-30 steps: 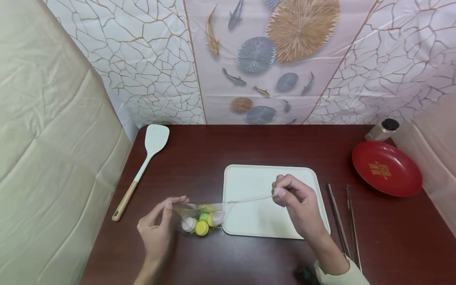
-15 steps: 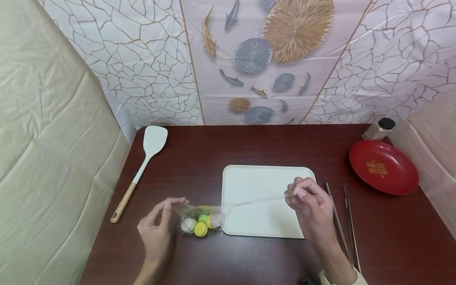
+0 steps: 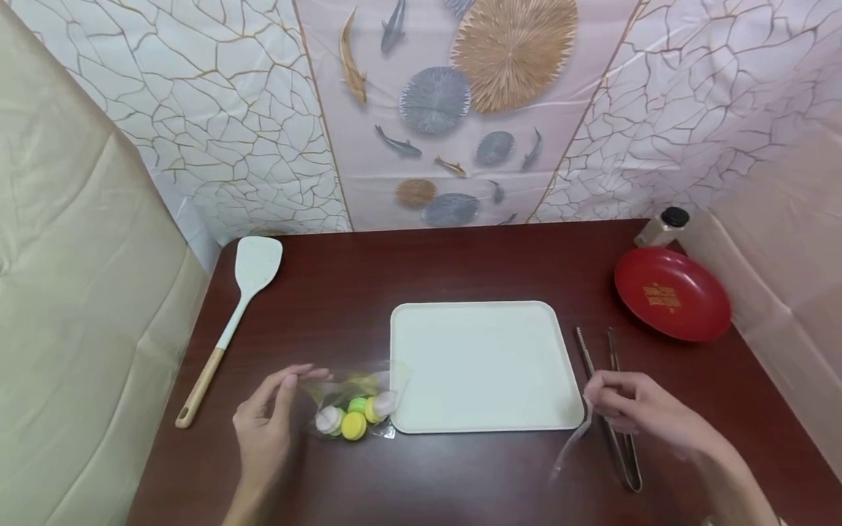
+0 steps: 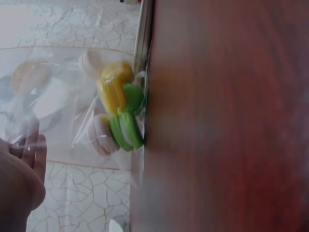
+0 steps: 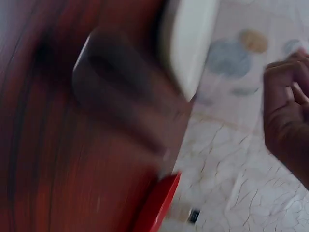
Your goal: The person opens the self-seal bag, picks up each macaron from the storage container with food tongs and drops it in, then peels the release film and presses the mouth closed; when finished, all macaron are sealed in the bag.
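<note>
A clear plastic bag [image 3: 345, 398] of macarons stands left of the white tray [image 3: 483, 365]. Yellow, green and pale pink macarons [image 4: 123, 128] lie in the bottom of it. My left hand [image 3: 266, 420] pinches the bag's upper left edge between thumb and fingers. Over the metal tongs [image 3: 621, 453], to the right of the tray, my right hand [image 3: 647, 409] pinches a thin clear plastic strip [image 3: 569, 449]. The strip dangles below the fingers, apart from the bag. In the right wrist view the same hand shows with bent fingers, and the table is blurred.
A white spatula [image 3: 246, 296] with a wooden handle lies along the table's left side. At the back right are a red plate [image 3: 671, 310] and a small jar [image 3: 661, 228] with a black lid. Fabric walls border the table [image 3: 454, 475].
My right hand has moved right and down from over the tray. The strip earlier stretched from the bag to this hand and now hangs free of the bag. My left hand keeps its pinch.
</note>
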`<action>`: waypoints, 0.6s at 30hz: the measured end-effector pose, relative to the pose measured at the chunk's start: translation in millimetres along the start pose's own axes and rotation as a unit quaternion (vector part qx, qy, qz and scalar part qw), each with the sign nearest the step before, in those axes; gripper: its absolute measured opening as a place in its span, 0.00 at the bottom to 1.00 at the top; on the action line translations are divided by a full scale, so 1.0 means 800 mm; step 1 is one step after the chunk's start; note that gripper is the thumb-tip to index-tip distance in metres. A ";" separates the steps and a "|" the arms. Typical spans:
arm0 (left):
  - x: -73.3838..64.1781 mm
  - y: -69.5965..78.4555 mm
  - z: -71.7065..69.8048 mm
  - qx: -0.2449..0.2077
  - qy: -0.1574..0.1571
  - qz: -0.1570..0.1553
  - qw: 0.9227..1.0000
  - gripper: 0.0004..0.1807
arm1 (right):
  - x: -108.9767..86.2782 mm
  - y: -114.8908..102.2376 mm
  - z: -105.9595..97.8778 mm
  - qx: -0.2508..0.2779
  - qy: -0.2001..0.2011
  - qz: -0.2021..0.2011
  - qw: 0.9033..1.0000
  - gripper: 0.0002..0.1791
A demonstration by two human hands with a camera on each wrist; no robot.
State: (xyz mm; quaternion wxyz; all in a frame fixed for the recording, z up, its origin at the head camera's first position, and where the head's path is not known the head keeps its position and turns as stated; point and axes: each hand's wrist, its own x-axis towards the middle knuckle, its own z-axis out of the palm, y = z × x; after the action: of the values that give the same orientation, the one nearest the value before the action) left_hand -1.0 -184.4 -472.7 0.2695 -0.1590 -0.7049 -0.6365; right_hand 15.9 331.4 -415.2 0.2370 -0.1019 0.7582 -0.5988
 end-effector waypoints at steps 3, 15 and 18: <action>0.003 -0.001 -0.005 0.029 -0.026 0.016 0.999 0.16 | 0.002 0.011 -0.024 -0.144 0.029 0.013 0.989 0.08; 0.016 0.000 -0.017 0.060 -0.065 0.084 0.993 0.14 | 0.044 0.032 -0.047 -0.378 0.135 0.073 0.913 0.04; 0.015 -0.001 -0.020 -0.022 -0.079 0.062 0.995 0.15 | 0.050 0.036 -0.050 -0.401 0.141 0.095 0.900 0.04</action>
State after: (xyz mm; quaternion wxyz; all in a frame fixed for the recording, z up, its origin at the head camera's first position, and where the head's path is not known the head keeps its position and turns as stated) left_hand -8.3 -201.3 -465.9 0.2489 -0.2581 -0.6984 -0.6195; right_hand -34.4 355.4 -445.3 0.1222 -0.0300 0.9659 -0.2263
